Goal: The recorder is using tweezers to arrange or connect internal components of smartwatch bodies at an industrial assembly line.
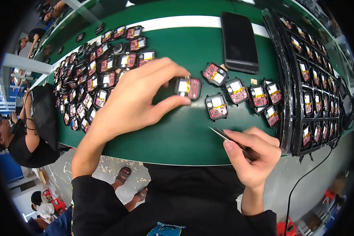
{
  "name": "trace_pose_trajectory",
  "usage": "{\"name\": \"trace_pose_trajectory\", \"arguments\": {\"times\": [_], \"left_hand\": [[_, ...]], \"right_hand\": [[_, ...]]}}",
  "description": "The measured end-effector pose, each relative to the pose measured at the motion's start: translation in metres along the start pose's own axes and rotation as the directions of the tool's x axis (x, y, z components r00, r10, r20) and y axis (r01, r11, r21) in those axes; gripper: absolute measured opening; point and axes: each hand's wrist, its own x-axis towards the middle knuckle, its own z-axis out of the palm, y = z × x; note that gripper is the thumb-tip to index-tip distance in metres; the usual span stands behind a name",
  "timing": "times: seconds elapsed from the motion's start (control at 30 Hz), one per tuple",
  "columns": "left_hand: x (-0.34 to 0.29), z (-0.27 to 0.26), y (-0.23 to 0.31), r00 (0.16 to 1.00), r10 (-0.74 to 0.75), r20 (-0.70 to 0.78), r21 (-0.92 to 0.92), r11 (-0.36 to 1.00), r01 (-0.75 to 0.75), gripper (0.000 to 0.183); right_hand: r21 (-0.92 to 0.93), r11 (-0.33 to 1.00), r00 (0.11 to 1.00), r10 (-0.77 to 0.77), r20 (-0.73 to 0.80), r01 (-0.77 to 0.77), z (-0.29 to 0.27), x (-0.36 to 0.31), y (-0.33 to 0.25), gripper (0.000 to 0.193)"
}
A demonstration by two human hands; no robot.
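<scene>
Between the thumb and fingers of my left hand (135, 94) is a square smartwatch case (191, 89), its red circuit board, white battery and yellow tape facing up. It is at or just above the green table; I cannot tell which. My right hand (256, 157) pinches a pair of metal tweezers (219, 133), whose tips point up and left over the table. Just beyond those tips lies a similar watch case (216, 106), with another one (236, 91) beside it. Several more, some overlapping, sit farther right, near a black tray (287, 129).
A large heap of watch cases (92, 82) covers the table's left side. At the back right lies a black phone-like slab (240, 43). The tray at right holds rows of cases in compartments. A black cable (299, 177) hangs near it. Another person (21, 137) sits at far left.
</scene>
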Motion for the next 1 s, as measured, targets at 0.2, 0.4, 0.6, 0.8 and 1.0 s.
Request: {"name": "trace_pose_trajectory", "arguments": {"times": [0.2,0.4,0.6,0.8,1.0], "left_hand": [[-0.009,0.000,0.012,0.913,0.205,0.353,-0.116,0.978,-0.175,0.057],[-0.010,0.010,0.000,0.935,0.246,0.255,-0.220,0.957,-0.192,0.057],[-0.008,0.015,-0.004,0.931,0.275,0.239,-0.204,0.952,-0.228,0.063],[-0.009,0.016,-0.003,0.936,0.264,0.234,-0.214,0.953,-0.216,0.066],[-0.007,0.015,0.002,0.951,0.220,0.219,-0.183,0.966,-0.182,0.064]], "right_hand": [[-0.015,1.000,1.000,0.001,-0.006,-0.001,0.001,0.000,0.003,0.024],[-0.119,0.993,0.999,-0.006,0.033,0.010,0.009,-0.001,0.004,0.021],[-0.172,0.985,0.996,-0.006,0.088,0.021,0.010,0.001,0.003,0.020],[-0.190,0.982,0.995,0.025,0.098,-0.006,0.011,0.001,0.001,0.022],[-0.237,0.967,0.996,-0.084,0.028,0.088,0.015,-0.005,0.007,0.028]]}}
